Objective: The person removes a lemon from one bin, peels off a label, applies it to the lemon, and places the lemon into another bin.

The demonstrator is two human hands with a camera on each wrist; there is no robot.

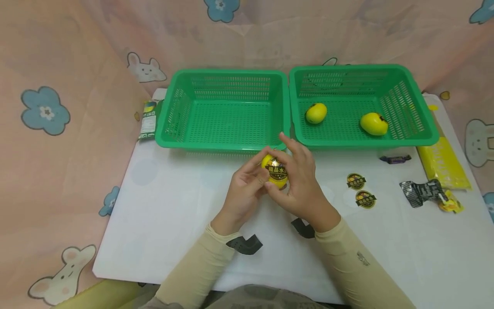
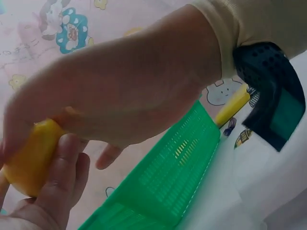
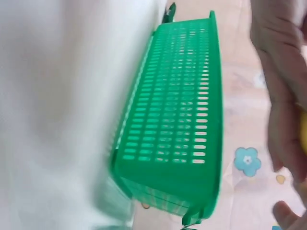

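Observation:
Both hands hold a small yellow fruit (image 1: 275, 181) in front of the two baskets. A round black-and-gold sticker (image 1: 277, 170) with light lettering lies on its upper side. My left hand (image 1: 245, 191) grips the fruit from the left, its thumb at the sticker's left edge. My right hand (image 1: 302, 184) pinches it from the right, with its thumb low on the fruit and other fingers raised. In the left wrist view the fruit (image 2: 33, 158) sits between the fingers of both hands. The right wrist view shows just a yellow sliver of it at the edge.
A green basket (image 1: 221, 146) stands back left. Beside it, another green basket (image 1: 366, 143) holds two yellow fruits (image 1: 316, 113). Two round stickers (image 1: 356, 181) lie right of my hands. Further right are wrapped sweets (image 1: 422, 192) and a yellow packet (image 1: 444, 165). A green packet (image 1: 148, 122) is at left.

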